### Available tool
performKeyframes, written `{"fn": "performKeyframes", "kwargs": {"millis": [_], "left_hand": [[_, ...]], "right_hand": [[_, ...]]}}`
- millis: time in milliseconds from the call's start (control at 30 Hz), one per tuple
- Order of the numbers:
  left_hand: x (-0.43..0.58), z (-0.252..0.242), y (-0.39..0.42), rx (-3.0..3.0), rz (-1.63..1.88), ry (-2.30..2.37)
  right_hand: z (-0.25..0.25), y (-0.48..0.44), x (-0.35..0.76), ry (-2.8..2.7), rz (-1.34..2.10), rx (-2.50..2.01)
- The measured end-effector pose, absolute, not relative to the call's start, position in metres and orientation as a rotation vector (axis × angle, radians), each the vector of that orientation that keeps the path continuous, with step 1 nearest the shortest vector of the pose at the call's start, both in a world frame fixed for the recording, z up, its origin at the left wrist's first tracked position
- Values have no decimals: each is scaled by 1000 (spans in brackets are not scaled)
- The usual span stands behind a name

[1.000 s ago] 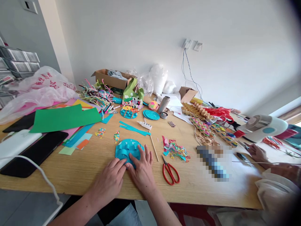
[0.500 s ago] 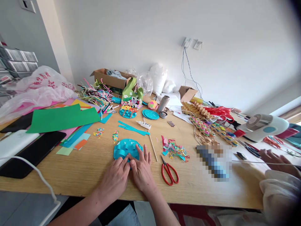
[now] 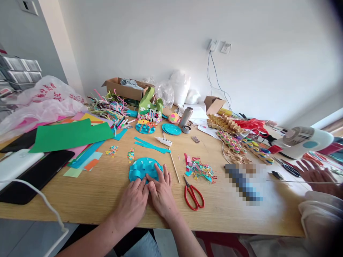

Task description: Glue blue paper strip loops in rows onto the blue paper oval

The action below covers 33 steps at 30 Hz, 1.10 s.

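Beneath left hand [image 3: 134, 202] (bunched, pinch unclear) and spread right hand [image 3: 161, 197]: blue looped disc [image 3: 141, 167]; likely light, crushable; hold rim.

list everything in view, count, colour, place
disc: 1, blue, front centre
scissors: 1, red-handled, right of disc
stick: 1, pale, left of scissors
scraps: many, mixed, beyond scissors
bottle: 1, white, beyond disc
strips: several, blue, beside bottle
flask: 1, silver, back centre
paper sheets: several, mixed, left
flat device: 1, black, near left
pipe cleaners: many, mixed, back left
cardboard boxes: 2, brown, back
craft pieces: many, mixed, right
fan: 1, white, right
bags: several, white, left and back
sockets: 2, white, wall
table: 1, brown, centre
co-worker's hand: 1, far right
left hand: 1, on disc
right hand: 1, on disc
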<state>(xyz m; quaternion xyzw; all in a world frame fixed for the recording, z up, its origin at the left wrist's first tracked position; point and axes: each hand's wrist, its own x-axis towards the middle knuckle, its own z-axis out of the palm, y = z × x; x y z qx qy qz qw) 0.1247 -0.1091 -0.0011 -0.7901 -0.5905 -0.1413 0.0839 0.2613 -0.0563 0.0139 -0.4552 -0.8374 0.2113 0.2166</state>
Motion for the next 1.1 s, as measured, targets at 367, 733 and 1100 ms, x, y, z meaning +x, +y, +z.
{"fn": "performKeyframes", "kwargs": {"millis": [367,733,1100], "left_hand": [[126,8,-109,-2393,-306,-1838],[130,10,-103,-2345,-315,-1851],[138,9,-101,-2299,-377,-1921]], "right_hand": [[-2,-48,270,-1857,502,-1199],[11,-59,270,-1670,506,-1102],[14,-57,270,-1616,548,-1149]]}}
